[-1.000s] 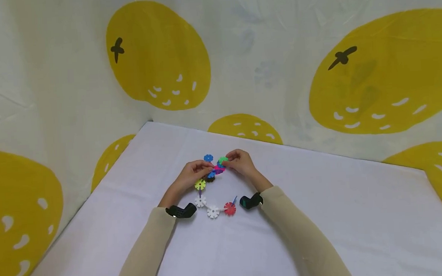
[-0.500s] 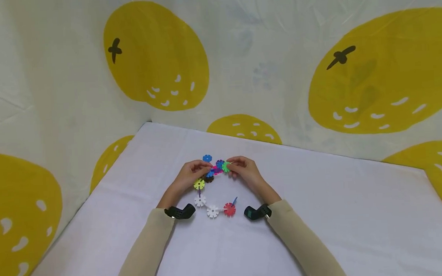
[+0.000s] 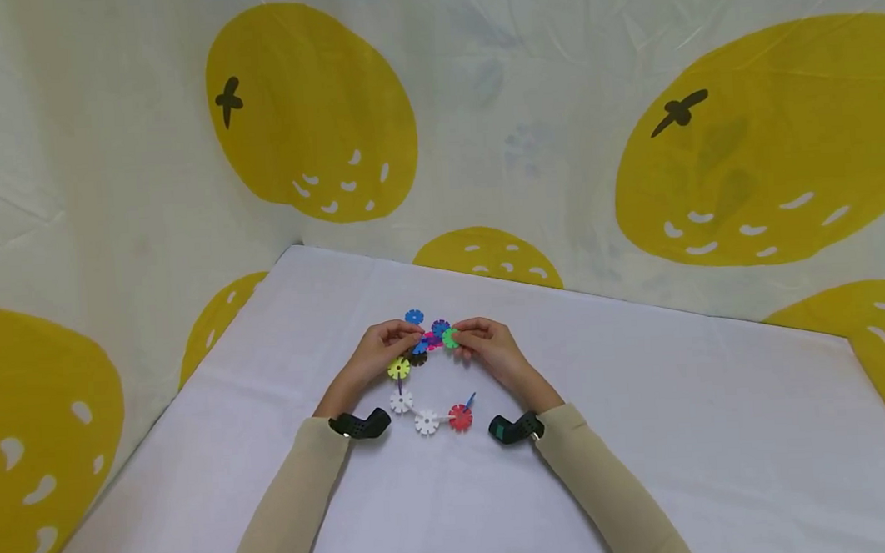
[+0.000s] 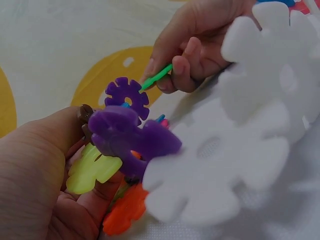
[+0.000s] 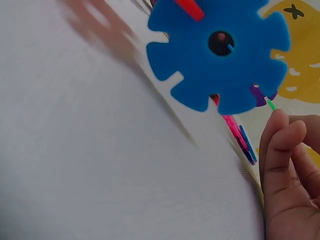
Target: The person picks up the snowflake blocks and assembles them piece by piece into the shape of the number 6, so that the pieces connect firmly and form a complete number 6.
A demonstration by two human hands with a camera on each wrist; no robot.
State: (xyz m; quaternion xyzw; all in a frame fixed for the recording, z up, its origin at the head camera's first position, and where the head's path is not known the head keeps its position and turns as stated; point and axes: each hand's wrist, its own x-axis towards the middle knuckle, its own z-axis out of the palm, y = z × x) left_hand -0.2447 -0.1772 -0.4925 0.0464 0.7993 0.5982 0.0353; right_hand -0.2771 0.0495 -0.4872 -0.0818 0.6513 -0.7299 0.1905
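R hand point(image 3: 491, 347) pinches green disc point(image 3: 449, 340); L hand point(image 3: 381, 347) pinches disc chain point(image 3: 395, 371), hiding bits. Wrist cams point(image 3: 362, 424) flank its nr end; yellow-print sheet point(image 3: 508, 89) far.

A chain point(image 3: 397, 404) of notched, flower-shaped discs curves between the hands. The right hand point(image 3: 488, 341) pinches a green disc point(image 3: 449, 340), its edge meeting a purple disc point(image 4: 142, 99); the left hand point(image 3: 386, 346) grips the chain above a yellow disc point(image 3: 395, 371). Nearer the person than both hands, white discs point(image 3: 421, 426) lead to a red disc point(image 3: 462, 423), which bears an edge-on blue disc point(image 5: 255, 55).
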